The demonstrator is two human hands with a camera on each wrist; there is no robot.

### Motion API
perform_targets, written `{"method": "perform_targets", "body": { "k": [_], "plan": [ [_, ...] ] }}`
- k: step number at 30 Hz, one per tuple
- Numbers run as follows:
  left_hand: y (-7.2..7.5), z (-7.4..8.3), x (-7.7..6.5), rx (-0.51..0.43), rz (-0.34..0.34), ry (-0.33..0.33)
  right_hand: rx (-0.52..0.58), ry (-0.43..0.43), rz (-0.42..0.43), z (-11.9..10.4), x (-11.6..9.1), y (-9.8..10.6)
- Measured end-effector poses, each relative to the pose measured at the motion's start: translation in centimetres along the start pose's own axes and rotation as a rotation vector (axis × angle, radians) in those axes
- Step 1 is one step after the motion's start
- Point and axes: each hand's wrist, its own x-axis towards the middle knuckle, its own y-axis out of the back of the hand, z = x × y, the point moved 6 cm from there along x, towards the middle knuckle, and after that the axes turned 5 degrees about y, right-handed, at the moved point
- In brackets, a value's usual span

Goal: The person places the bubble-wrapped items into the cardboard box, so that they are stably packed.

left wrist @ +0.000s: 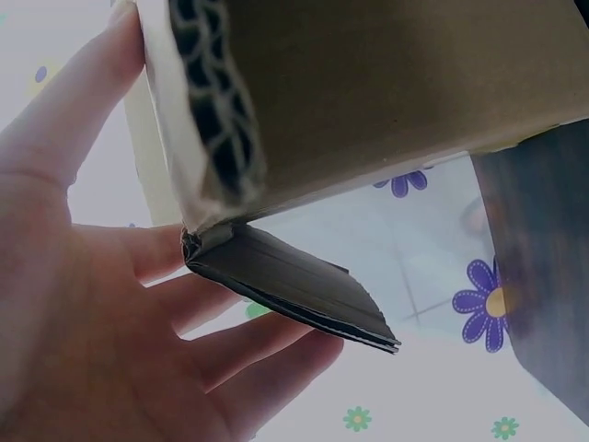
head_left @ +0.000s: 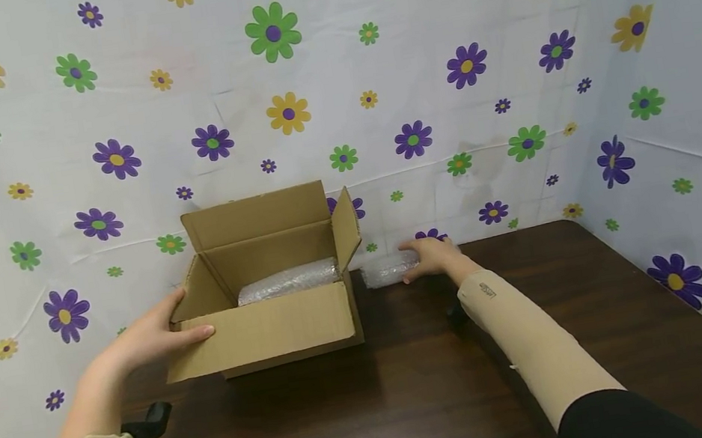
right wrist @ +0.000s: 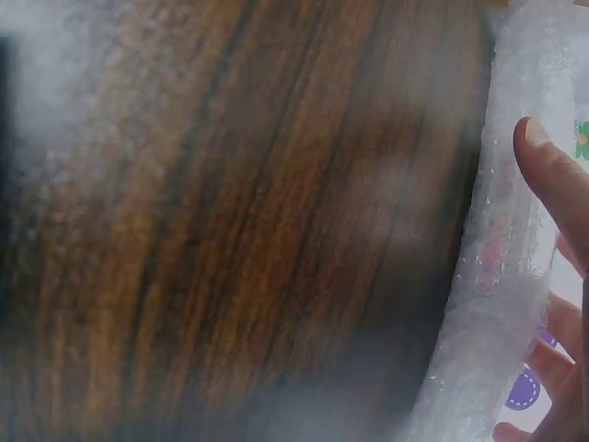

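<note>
An open cardboard box (head_left: 285, 327) stands on the table with its flaps spread. My left hand (head_left: 138, 342) holds it at the near left corner, thumb on the front flap and fingers around the outside of the side flap (left wrist: 294, 281). Inside the box lies a bundle in clear bubble wrap (head_left: 288, 281). To the right of the box, my right hand (head_left: 431, 256) grips a second bubble-wrapped bundle (head_left: 386, 271) close to the wall. In the right wrist view its thumb and fingers lie on opposite sides of this long bundle, and reddish marks show faintly through the wrap.
A dark wood-grain table (head_left: 446, 401) carries the box. White sheeting with printed flowers (head_left: 331, 86) hangs right behind the table's back edge and along its right side. Black straps of the wrist cameras (head_left: 150, 423) show by the forearms.
</note>
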Motion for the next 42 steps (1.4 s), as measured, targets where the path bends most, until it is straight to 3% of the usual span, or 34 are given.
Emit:
{"method": "perform_targets", "body": {
  "k": [22, 42],
  "plan": [
    [-0.1, 0.1, 0.2, -0.002, -0.004, 0.002, -0.001, -0.007, 0.008, 0.6, -0.1, 0.1],
    [0.0, 0.0, 0.2, -0.002, -0.005, -0.011, -0.043, 0.111, 0.095, -0.9, -2.2, 4.8]
  ]
}}
